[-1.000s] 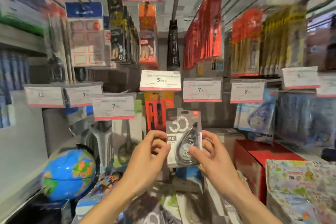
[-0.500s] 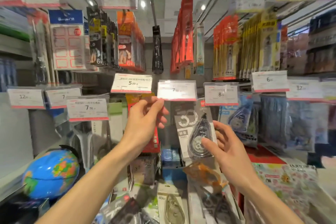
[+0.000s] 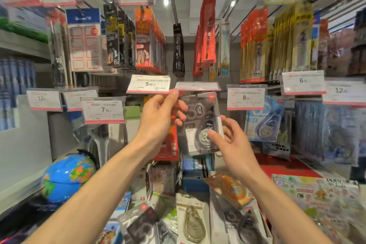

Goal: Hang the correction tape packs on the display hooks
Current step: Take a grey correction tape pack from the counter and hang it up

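A grey correction tape pack printed with "30" is held upright just under a flipped-up price tag at the middle hook. My right hand pinches its lower right part, thumb on the clear tape dispenser. My left hand is at the pack's upper left, with its thumb lifting the tag's left end. The hook itself is hidden behind the tag. More correction tape packs lie in a loose pile below, including an orange one.
Blue correction tape packs hang to the right under an "8" price tag. Red packs hang behind my left hand. A blue globe sits lower left. Rows of hanging stationery and price tags fill the shelves above.
The pack has risen from chest height to just under the middle tag. My left hand left the pack, reached up and tilted that price tag upward.
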Motion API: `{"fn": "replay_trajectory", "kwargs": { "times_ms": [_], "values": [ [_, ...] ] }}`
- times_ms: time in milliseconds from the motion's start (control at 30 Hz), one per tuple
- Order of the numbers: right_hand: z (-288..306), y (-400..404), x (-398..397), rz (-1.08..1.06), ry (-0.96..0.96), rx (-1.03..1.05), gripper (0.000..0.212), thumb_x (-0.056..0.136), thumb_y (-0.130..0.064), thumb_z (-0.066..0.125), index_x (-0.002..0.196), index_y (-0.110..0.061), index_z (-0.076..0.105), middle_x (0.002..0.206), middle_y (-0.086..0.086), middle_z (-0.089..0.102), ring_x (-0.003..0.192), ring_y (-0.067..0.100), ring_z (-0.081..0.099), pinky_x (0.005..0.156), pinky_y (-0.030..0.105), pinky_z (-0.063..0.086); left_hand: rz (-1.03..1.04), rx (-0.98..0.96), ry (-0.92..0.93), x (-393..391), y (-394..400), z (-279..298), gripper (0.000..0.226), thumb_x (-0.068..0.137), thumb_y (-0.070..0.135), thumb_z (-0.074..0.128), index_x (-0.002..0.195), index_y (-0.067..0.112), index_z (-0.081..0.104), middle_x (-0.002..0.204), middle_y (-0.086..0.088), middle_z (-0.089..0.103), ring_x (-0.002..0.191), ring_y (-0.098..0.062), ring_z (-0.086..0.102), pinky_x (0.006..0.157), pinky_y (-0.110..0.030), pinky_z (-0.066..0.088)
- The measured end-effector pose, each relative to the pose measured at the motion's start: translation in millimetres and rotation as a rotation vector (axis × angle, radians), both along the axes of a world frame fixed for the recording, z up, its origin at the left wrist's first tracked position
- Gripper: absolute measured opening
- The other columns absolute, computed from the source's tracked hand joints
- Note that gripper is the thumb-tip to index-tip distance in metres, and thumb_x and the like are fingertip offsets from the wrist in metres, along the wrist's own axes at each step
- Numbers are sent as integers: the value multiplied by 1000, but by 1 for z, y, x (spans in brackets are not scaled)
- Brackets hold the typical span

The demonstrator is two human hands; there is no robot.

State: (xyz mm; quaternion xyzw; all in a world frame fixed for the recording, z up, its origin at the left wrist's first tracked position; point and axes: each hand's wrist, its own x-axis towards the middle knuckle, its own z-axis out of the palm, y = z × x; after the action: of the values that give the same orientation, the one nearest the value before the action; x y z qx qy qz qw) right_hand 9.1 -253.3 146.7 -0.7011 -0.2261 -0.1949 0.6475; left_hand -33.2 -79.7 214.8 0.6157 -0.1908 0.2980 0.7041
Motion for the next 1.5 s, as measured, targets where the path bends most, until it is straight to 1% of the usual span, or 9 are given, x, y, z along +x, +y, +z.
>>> {"fn": "replay_trajectory", "kwargs": {
  "times_ms": [367, 600, 733, 833, 1000, 1167, 1233, 1333, 1500],
  "values": [
    [4, 12, 16, -25, 56, 3, 54, 96, -26, 66, 145, -27, 42, 132, -10, 60, 119, -3, 60, 107, 31, 47, -2, 86, 17, 6, 12, -16, 8, 100, 25, 57, 101, 19, 63, 76, 1, 69, 62, -11, 61, 51, -22, 49],
    [-1, 17, 30, -54, 79, -20, 53, 97, -27, 64, 146, -25, 43, 136, -2, 61, 125, 9, 59, 110, 38, 47, 416, 599, 20, 35, 19, -72, 32, 99, 45, 52, 127, 55, 41, 120, 21, 58, 97, 5, 60, 88, -25, 48],
    [-9, 20, 31, -183, -54, -167, 62, 101, -36, 56, 155, -36, 26, 149, -13, 46, 136, 5, 44, 112, 33, 38, 330, 615, -6, 46, 9, -75, 49, 101, 25, 53, 146, 39, 39, 83, 19, 68, 58, 0, 57, 60, -11, 45],
    [-14, 22, 26, -280, -188, -356, 62, 105, -37, 46, 157, -45, 13, 145, -19, 40, 133, 1, 35, 100, 26, 32, 384, 690, -6, 58, 8, -75, 57, 101, 20, 49, 150, 42, 30, 77, 4, 74, 42, -6, 52, 48, -28, 50],
    [-11, 27, 47, -344, -137, -506, 69, 103, -26, 40, 157, -46, 3, 155, 4, 40, 118, 35, 60, 82, 39, 44, 429, 847, 121, 74, 8, -73, 68, 102, 21, 41, 158, 40, 8, 99, 8, 65, 57, -15, 65, 54, -32, 54],
    [-5, 27, 54, -326, -42, -522, 68, 104, -26, 41, 158, -44, 3, 162, 12, 33, 136, 41, 48, 103, 47, 42, 408, 865, 216, 81, 9, -68, 55, 103, 23, 42, 155, 25, 23, 113, 0, 60, 75, -17, 67, 74, -34, 55],
    [-7, 22, 51, -302, -34, -526, 67, 104, -27, 42, 159, -39, 6, 153, 12, 48, 137, 36, 48, 101, 43, 42, 375, 857, 161, 73, 10, -73, 53, 103, 24, 45, 153, 28, 27, 98, 5, 66, 67, -7, 64, 64, -25, 51],
    [-15, 6, 43, -309, 4, -609, 65, 103, -38, 45, 160, -28, 16, 130, 11, 64, 125, 27, 56, 92, 34, 41, 416, 866, 121, 68, 16, -93, 56, 100, 33, 52, 151, 29, 30, 90, 4, 70, 74, -13, 64, 77, -35, 55],
    [-36, -32, 24, -320, 55, -1022, 42, 98, -39, 56, 136, -23, 56, 124, 3, 63, 117, 26, 62, 98, 37, 48, 350, 849, 195, 53, 4, -142, 47, 96, 34, 59, 140, 34, 41, 120, 10, 49, 89, -4, 59, 87, -32, 44]
  ]
}}
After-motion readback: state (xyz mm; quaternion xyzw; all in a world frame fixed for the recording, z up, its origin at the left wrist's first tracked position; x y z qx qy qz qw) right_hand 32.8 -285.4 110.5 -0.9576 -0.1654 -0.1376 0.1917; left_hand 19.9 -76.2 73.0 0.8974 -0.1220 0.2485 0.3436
